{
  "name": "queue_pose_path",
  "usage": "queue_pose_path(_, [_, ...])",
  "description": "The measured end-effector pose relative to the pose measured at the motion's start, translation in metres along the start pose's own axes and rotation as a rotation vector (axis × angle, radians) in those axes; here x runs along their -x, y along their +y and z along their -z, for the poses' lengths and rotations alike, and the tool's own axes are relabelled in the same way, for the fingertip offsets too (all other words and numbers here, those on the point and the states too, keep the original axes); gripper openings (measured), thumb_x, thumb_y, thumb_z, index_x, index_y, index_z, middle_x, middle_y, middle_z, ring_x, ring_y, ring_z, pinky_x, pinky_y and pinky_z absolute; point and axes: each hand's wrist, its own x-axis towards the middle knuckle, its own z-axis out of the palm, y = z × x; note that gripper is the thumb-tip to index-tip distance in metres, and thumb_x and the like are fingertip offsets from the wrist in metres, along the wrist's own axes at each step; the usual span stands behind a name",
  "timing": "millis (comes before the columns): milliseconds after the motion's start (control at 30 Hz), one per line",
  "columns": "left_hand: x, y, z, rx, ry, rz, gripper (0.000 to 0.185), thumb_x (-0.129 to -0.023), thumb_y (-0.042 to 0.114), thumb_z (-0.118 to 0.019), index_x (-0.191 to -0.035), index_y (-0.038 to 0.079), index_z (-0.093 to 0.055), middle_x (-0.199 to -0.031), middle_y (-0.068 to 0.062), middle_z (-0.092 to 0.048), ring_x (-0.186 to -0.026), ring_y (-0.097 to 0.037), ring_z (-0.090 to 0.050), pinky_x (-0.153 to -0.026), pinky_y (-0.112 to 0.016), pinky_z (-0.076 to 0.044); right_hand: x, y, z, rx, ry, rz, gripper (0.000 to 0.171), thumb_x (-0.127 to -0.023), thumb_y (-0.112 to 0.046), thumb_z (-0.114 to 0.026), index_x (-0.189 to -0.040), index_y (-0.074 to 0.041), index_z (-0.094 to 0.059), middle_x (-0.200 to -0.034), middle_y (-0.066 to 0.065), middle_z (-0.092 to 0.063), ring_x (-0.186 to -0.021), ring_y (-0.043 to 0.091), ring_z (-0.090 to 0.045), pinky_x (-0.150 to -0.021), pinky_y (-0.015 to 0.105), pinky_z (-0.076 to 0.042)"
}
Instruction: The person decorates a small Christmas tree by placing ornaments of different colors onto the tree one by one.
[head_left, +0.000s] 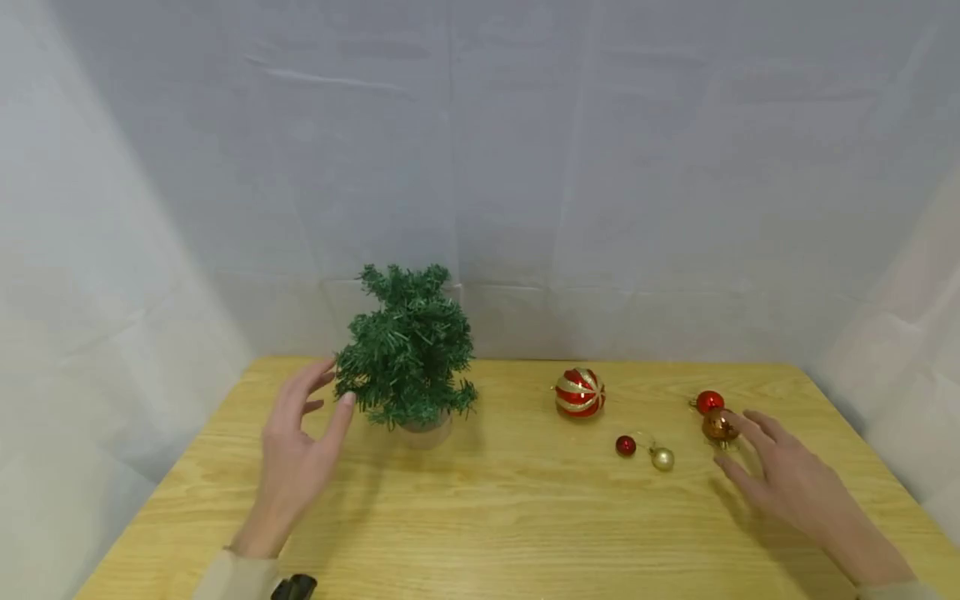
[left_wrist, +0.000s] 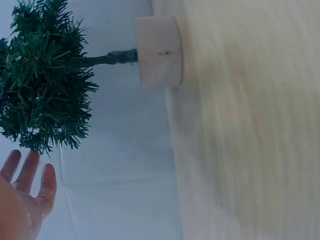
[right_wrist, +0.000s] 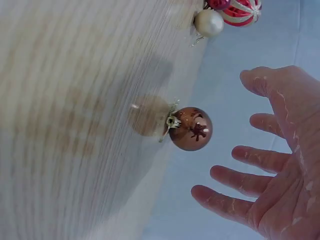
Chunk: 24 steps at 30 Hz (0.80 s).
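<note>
On the table [head_left: 480, 525] stands a bushy green tree [head_left: 408, 346] with a pale base [left_wrist: 160, 52]; at its three o'clock, a glossy copper-brown bauble [head_left: 716, 427]. Left hand [head_left: 300, 437] (tree's eight o'clock) and right hand [head_left: 798, 479] (bauble's four): fingers spread, slightly bent, gripping nothing.

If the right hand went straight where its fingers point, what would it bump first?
Most likely the shiny brown ball, just ahead of the right hand in the head view, though depth is hard to judge.
</note>
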Motion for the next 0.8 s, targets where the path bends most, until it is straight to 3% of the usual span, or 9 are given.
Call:
queue_pose_path(167, [-0.011, 0.002, -0.006, 0.054, -0.103, 0.145, 0.058, -0.103, 0.021, -0.062, -0.156, 0.032, -0.042, -0.156, -0.008, -0.046, -0.135, -0.034, -0.054, -0.099, -0.019, -0.045, -0.007, 0.01, -0.004, 0.019, -0.001, 0.037, 0.057, -0.093, -0.02, -0.074, -0.141, 0.003, -0.054, -0.136, 0.034, -0.053, -0.092, 0.046, -0.069, -0.066, 0.054, -0.058])
queue_pose_path(367, [-0.022, -0.002, -0.007, 0.097, -0.167, 0.174, 0.054, -0.105, 0.026, -0.057, -0.157, 0.031, -0.04, -0.161, -0.012, -0.041, -0.14, -0.044, -0.047, -0.104, -0.056, -0.045, -0.012, 0.013, -0.007, 0.039, 0.009, 0.076, 0.052, -0.088, -0.006, -0.075, -0.136, 0.006, -0.057, -0.134, 0.036, -0.054, -0.081, 0.035, -0.07, -0.06, 0.04, -0.054])
queue_pose_path(433, [-0.025, -0.006, -0.006, 0.104, -0.171, 0.168, 0.052, -0.106, 0.026, -0.056, -0.156, 0.03, -0.043, -0.16, -0.013, -0.042, -0.14, -0.043, -0.047, -0.104, -0.061, -0.045, -0.01, 0.008, -0.007, 0.043, 0.019, 0.083, 0.051, -0.088, -0.004, -0.073, -0.136, 0.006, -0.058, -0.134, 0.036, -0.054, -0.079, 0.032, -0.07, -0.058, 0.034, -0.05])
queue_pose_path(500, [-0.027, -0.009, -0.006, 0.093, -0.163, 0.156, 0.05, -0.106, 0.025, -0.056, -0.155, 0.028, -0.046, -0.158, -0.012, -0.046, -0.138, -0.039, -0.049, -0.103, -0.051, -0.048, -0.008, 0.003, -0.007, 0.041, 0.015, 0.079, 0.05, -0.088, -0.002, -0.071, -0.136, 0.005, -0.058, -0.135, 0.036, -0.054, -0.076, 0.026, -0.068, -0.056, 0.029, -0.045])
queue_pose_path(667, [-0.03, -0.017, -0.009, 0.105, -0.103, 0.074, 0.046, -0.103, 0.013, -0.06, -0.148, 0.022, -0.056, -0.147, -0.009, -0.059, -0.129, -0.018, -0.058, -0.095, -0.01, -0.045, -0.002, -0.009, -0.008, 0.052, 0.004, 0.065, 0.047, -0.088, 0.002, -0.069, -0.135, 0.002, -0.061, -0.136, 0.031, -0.057, -0.073, 0.014, -0.062, -0.055, 0.023, -0.036])
queue_pose_path(800, [-0.032, -0.023, -0.013, 0.147, -0.082, 0.017, 0.044, -0.101, 0.008, -0.062, -0.144, 0.017, -0.061, -0.142, -0.011, -0.063, -0.121, -0.005, -0.059, -0.092, -0.003, -0.045, 0.004, -0.018, -0.01, 0.073, -0.007, 0.056, 0.044, -0.086, 0.003, -0.072, -0.13, 0.004, -0.064, -0.134, 0.03, -0.06, -0.076, 0.018, -0.065, -0.055, 0.025, -0.041])
